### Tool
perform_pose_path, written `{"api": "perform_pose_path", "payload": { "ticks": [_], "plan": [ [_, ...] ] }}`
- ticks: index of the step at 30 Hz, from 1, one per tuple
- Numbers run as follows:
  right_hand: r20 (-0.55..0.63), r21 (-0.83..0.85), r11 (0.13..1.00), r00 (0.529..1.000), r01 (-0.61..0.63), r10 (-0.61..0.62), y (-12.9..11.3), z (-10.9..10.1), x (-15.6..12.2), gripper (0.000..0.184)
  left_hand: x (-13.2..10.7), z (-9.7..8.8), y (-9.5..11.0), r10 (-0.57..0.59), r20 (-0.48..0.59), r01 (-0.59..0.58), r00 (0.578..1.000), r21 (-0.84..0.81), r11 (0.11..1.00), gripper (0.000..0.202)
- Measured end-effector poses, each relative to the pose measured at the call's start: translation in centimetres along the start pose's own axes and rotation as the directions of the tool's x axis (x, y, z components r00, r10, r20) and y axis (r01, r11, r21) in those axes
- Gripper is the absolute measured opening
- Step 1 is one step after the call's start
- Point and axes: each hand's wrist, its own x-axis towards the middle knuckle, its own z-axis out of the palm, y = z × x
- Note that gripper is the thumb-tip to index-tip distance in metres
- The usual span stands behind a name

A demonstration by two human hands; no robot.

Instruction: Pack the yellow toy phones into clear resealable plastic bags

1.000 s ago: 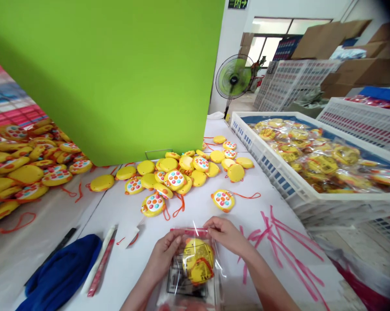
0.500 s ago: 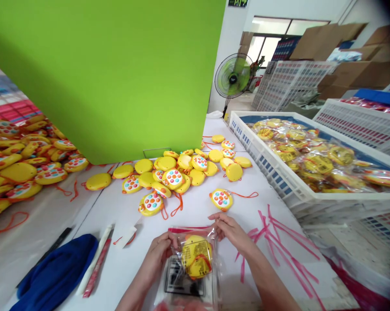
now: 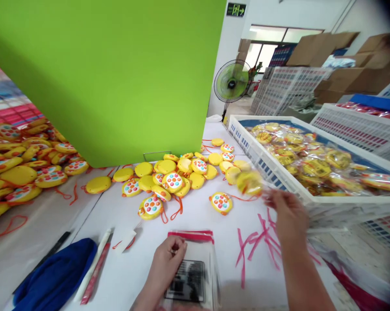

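My left hand (image 3: pixel 167 263) lies with curled fingers on a stack of clear bags (image 3: pixel 195 242) that have a red sealing strip and a black printed label. My right hand (image 3: pixel 287 216), blurred by motion, is raised to the right near the white crate (image 3: pixel 311 201). It holds a bagged yellow toy (image 3: pixel 249 183) by the bag's edge. A loose yellow toy with coloured buttons (image 3: pixel 221 202) and an orange cord lies on the table between my hands.
A pile of yellow toys (image 3: pixel 172 172) lies before a green board (image 3: pixel 117 77), and a larger heap (image 3: pixel 20 168) sits at the left. The crate holds several bagged toys. Peeled pink strips (image 3: pixel 256 237) litter the table. A blue cloth (image 3: pixel 55 276) lies at the lower left.
Both hands were at the top edge of the bag with the toy in it. Now my right hand has swung that bagged toy up and right toward the crate; my left stays on the stack.
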Motion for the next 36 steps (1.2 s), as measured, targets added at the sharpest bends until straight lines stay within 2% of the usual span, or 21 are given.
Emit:
{"api": "perform_pose_path", "payload": {
  "ticks": [1,2,3,4,6,9,12,14,17,20,23,25,26,27,28,31,32,33,34,36],
  "plan": [
    [-0.157,0.044,0.996,0.985,0.082,-0.074,-0.3,-0.1,0.7,0.033,0.0,0.1,0.2,0.062,0.014,-0.064,0.998,0.103,0.993,0.016],
    [-0.232,0.053,0.989,0.965,0.14,-0.125,-0.3,0.1,1.1,0.036,0.0,0.3,0.4,0.118,0.048,-0.126,0.992,0.202,0.971,0.009],
    [-0.218,0.018,0.986,0.963,0.168,-0.16,-0.1,0.6,1.1,0.039,0.0,0.5,0.6,0.161,0.083,-0.178,0.983,0.292,0.94,0.005],
    [-0.134,-0.063,0.982,0.974,0.177,-0.184,0.4,1.2,0.9,0.041,0.0,0.7,0.8,0.188,0.104,-0.213,0.977,0.374,0.902,0.007],
    [0.134,-0.302,0.925,0.971,0.232,-0.199,2.1,2.9,-0.3,0.045,0.1,1.2,0.9,0.21,0.129,-0.246,0.969,0.535,0.808,0.015],
    [0.464,-0.537,0.717,0.866,0.444,-0.188,5.2,5.5,-2.5,0.059,0.2,2.2,0.6,0.226,0.149,-0.261,0.963,0.729,0.633,0.024],
    [0.586,-0.66,0.552,0.809,0.509,-0.046,7.0,7.0,-4.3,0.065,0.3,2.9,0.3,0.255,0.17,-0.28,0.952,0.823,0.495,0.022],
    [0.621,-0.693,0.498,0.782,0.522,0.045,7.2,7.3,-5.2,0.065,0.4,3.0,0.1,0.292,0.183,-0.301,0.939,0.846,0.44,0.016],
    [0.679,-0.657,0.499,0.731,0.565,0.066,6.4,6.9,-6.2,0.062,0.3,3.0,-0.2,0.387,0.191,-0.35,0.902,0.85,0.395,0.013],
    [0.711,-0.607,0.545,0.702,0.579,0.046,5.7,6.2,-6.8,0.062,0.0,3.0,-0.4,0.473,0.181,-0.404,0.862,0.808,0.428,0.012],
    [0.699,-0.569,0.661,0.711,0.49,0.075,5.1,5.5,-6.9,0.066,-0.2,2.9,-0.7,0.497,0.176,-0.461,0.85,0.706,0.537,0.014],
    [0.677,-0.531,0.772,0.723,0.349,0.138,4.5,4.9,-6.6,0.065,-0.3,2.8,-0.9,0.476,0.168,-0.465,0.863,0.633,0.619,0.013],
    [0.68,-0.496,0.826,0.711,0.268,0.178,4.0,4.6,-6.5,0.063,-0.2,2.8,-1.0,0.465,0.151,-0.454,0.872,0.602,0.657,0.012],
    [0.705,-0.444,0.875,0.677,0.191,0.21,3.4,4.3,-6.3,0.06,-0.2,2.7,-1.1,0.459,0.121,-0.44,0.88,0.573,0.692,0.014],
    [0.755,-0.375,0.918,0.616,0.127,0.223,2.8,4.0,-6.3,0.056,-0.2,2.6,-1.2,0.459,0.085,-0.426,0.884,0.548,0.72,0.023],
    [0.913,-0.164,0.986,0.371,-0.041,0.168,1.0,3.4,-6.4,0.047,-0.1,2.4,-1.4,0.478,0.008,-0.415,0.879,0.508,0.755,0.048],
    [0.937,-0.125,0.987,0.316,-0.099,0.15,0.7,3.4,-6.6,0.046,-0.1,2.4,-1.3,0.487,0.016,-0.426,0.873,0.511,0.747,0.048],
    [0.945,-0.103,0.982,0.291,-0.156,0.146,0.6,3.5,-6.8,0.048,-0.1,2.3,-1.2,0.498,0.039,-0.443,0.867,0.52,0.73,0.045],
    [0.941,-0.097,0.973,0.298,-0.208,0.157,0.7,3.8,-7.2,0.051,-0.2,2.3,-1.0,0.507,0.071,-0.463,0.859,0.532,0.709,0.04],
    [0.914,-0.088,0.954,0.357,-0.288,0.192,1.4,4.7,-7.8,0.057,-0.2,2.3,-0.6,0.521,0.132,-0.497,0.844,0.558,0.665,0.031]
  ]
}}
